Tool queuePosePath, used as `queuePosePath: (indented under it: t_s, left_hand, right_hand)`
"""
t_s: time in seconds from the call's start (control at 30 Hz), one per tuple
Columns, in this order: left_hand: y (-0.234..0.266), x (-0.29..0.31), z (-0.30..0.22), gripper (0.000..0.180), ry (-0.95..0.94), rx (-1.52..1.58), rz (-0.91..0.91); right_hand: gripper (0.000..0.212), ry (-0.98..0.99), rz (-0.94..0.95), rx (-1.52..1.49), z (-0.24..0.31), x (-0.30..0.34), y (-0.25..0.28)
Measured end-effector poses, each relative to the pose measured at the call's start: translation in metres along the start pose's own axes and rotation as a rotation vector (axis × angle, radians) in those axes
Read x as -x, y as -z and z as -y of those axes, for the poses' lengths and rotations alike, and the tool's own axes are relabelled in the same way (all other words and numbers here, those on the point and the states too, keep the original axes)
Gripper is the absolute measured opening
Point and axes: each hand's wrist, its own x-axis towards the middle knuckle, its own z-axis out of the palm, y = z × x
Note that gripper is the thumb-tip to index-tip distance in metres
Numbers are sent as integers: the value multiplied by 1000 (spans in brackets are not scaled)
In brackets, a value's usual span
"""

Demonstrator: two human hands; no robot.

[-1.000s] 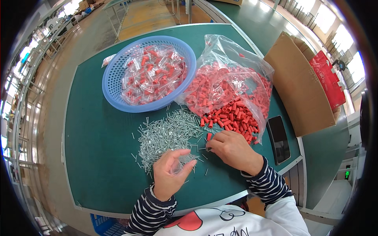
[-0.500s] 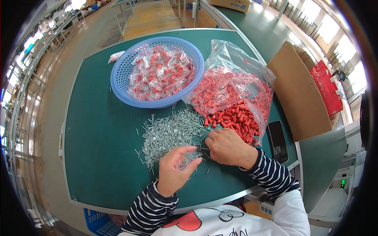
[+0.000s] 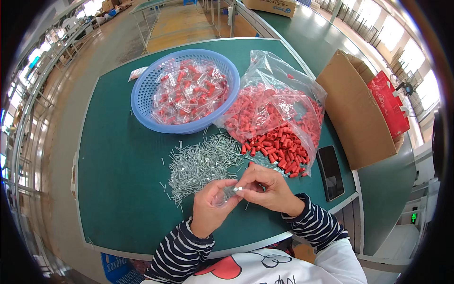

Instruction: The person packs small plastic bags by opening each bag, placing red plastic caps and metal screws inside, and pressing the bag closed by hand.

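My left hand (image 3: pixel 211 206) is closed around a small clear plastic bag (image 3: pixel 228 191) in front of the screw pile. My right hand (image 3: pixel 267 188) has come up to it, fingers pinched on a few screws (image 3: pixel 238 189) whose bright ends show at the bag's mouth. A bit of red shows by my right hand's knuckles; whether it is held there I cannot tell. Beyond my hands lies a heap of loose silver screws (image 3: pixel 201 163). To its right, red plastic caps (image 3: pixel 283 150) spill from a large clear bag (image 3: pixel 279 102).
A blue perforated basket (image 3: pixel 185 128) of filled small bags stands at the back left of the green table (image 3: pixel 123 189). A phone (image 3: pixel 331 173) lies near the right edge, beside an open cardboard box (image 3: pixel 352 113) with a red bag. A small white packet (image 3: pixel 137 74) lies behind the basket.
My right hand has risen from the table beside the screws and moved toward my left hand, bringing screws to the small bag. My left hand stays nearly in place.
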Motion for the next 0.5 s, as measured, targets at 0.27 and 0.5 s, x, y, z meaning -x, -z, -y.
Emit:
queuePosePath:
  t_s: [0.27,0.5]
  left_hand:
    - [3,1,1,34,72,-108,-6]
    - [-2,-1,-10,33,55,-198,18]
  right_hand:
    - [16,-200,-300,85,-6,-2,36]
    - [25,85,-60,804,-28,-4,31]
